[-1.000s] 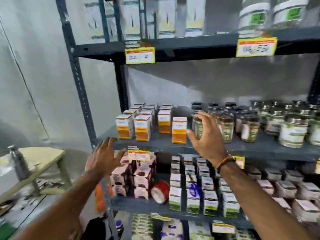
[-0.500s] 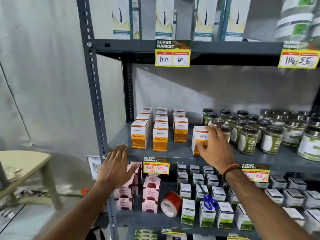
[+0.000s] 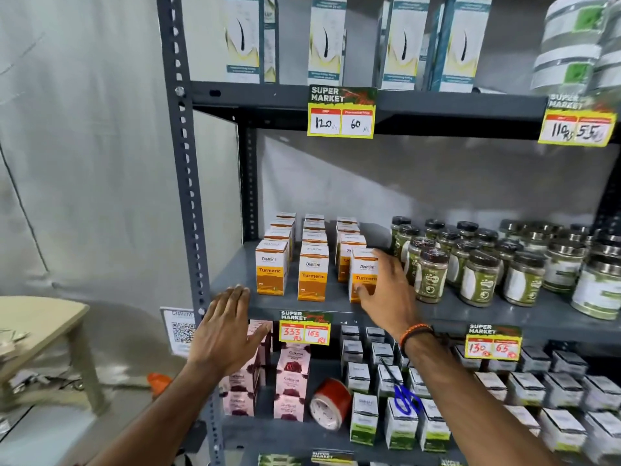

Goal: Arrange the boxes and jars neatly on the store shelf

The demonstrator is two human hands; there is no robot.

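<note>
Standing at the front of the middle shelf [image 3: 336,306], a turmeric box [image 3: 363,279] is gripped by the right hand [image 3: 386,292], thumb on its front and fingers round its right side. 3 rows of matching boxes [image 3: 311,264] are lined up to its left, with spice jars [image 3: 433,274] just beside it on the right. The left hand [image 3: 225,331] is held flat and spread near the shelf edge, holding nothing.

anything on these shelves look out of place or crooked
Yes. On the lower shelf, a roll of red tape leans among the boxes and blue-handled scissors lie on top of the white-and-green boxes; neither looks like stock. Above, the front turmeric box under the right hand sits ahead of its row.
</note>
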